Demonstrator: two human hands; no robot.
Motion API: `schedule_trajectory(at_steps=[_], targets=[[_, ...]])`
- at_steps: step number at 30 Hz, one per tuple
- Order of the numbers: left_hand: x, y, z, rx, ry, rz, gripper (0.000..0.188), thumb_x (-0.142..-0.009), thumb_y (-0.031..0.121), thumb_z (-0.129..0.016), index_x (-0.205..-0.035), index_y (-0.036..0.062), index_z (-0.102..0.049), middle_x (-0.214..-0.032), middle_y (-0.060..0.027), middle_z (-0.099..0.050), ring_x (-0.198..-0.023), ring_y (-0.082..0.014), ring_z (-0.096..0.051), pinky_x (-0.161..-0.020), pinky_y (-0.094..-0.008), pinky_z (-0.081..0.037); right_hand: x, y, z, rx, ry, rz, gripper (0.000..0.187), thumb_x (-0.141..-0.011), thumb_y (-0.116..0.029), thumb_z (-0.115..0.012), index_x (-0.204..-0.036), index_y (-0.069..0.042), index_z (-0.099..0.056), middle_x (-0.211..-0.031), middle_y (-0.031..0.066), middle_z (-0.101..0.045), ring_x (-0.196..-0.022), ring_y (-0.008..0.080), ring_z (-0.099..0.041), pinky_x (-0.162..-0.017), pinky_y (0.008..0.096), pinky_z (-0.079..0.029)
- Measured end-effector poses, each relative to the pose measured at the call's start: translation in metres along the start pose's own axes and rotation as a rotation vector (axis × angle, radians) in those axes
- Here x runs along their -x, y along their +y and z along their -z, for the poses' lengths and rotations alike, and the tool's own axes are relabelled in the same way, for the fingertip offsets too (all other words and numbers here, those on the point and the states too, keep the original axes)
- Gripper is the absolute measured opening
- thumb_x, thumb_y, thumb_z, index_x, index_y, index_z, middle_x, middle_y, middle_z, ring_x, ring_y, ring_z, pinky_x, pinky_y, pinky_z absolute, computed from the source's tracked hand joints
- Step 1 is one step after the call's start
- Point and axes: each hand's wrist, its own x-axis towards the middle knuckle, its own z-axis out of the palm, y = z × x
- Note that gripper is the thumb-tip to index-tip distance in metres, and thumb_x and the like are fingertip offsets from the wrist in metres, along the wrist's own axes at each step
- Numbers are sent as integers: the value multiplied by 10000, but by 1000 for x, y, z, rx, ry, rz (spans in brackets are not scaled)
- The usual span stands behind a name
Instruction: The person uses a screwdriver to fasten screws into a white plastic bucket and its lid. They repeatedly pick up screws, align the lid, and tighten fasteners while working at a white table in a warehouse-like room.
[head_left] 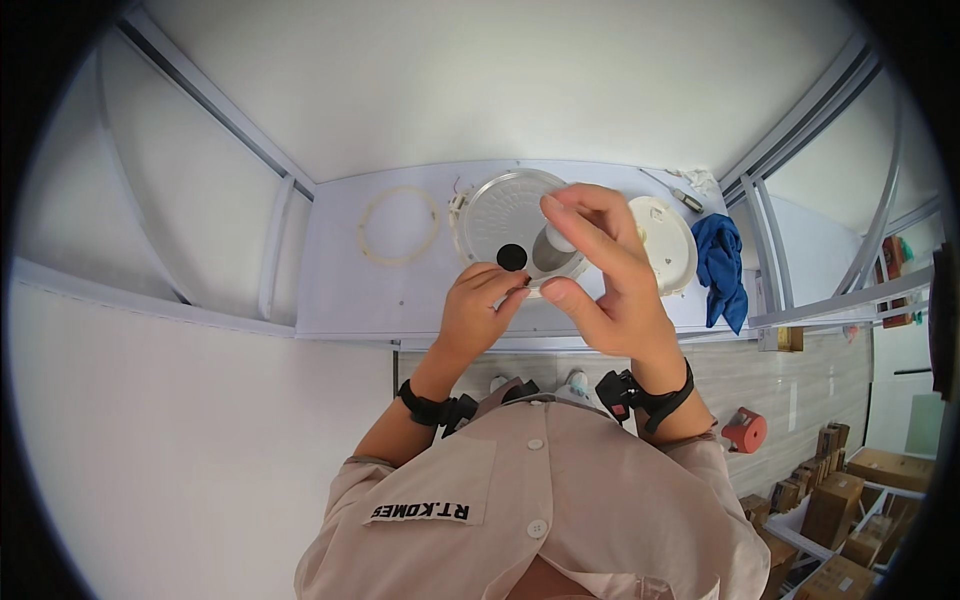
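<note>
My left hand [480,308] is closed in a pinch, with a small dark piece [527,282] at its fingertips; its kind is too small to make out. Just beyond those fingers shows a black round disc [512,257]. Raised higher, my right hand [622,285] has its thumb and forefinger spread wide apart. A pale cylinder [549,252] shows in that gap; I cannot tell whether the hand touches it. Below both hands a round, clear ribbed cover or bowl with a pale rim [478,190] sits on the white table [345,300], partly hidden by them.
A cream ring [362,235] lies at the left of the table. To the right are a white round lid [678,245], a blue cloth [720,270] and a screwdriver [688,200]. A red stool-like object [745,430] and cardboard boxes [835,510] stand on the floor.
</note>
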Motion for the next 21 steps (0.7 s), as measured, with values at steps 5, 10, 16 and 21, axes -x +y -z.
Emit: schedule_trajectory(at_steps=[5, 10, 16, 21], targets=[[1, -1, 2, -32, -31, 18, 187, -851, 99, -864, -1019, 54, -795, -937, -63, -788, -903, -268, -726, -814, -406, -581, 8, 13, 2, -67, -83, 0, 461, -862, -90, -868, -1312, -64, -774, -1100, 107, -652, -988, 249, -643, -805, 344, -555], [-2, 0, 1, 22, -32, 21, 170, -857, 97, -859, -1012, 62, -799, -933, -58, -791, -899, -263, -726, -813, -399, -579, 8, 19, 6, 226, -12, 111, 538, -896, -49, -818, -1422, -63, -709, -1114, 116, -657, -1006, 263, -642, -840, 357, -566], [-3, -2, 1, 16, -33, 10, 159, -856, 93, -856, -999, 66, -793, -927, -48, -794, -896, -259, -725, -809, -397, -579, 2, 12, -2, -89, -76, -1, 539, -885, -39, -819, -1412, -93, -723, -1127, 100, -632, -980, 254, -618, -785, 350, -546], [-4, -2, 3, 24, -34, 14, 158, -847, 85, -856, -988, 67, -788, -927, -43, -793, -897, -258, -724, -809, -394, -580, 5, 19, 6, 138, -104, 44, 526, -883, -59, -831, -1397, -87, -724, -1109, 95, -609, -966, 252, -608, -770, 345, -539]])
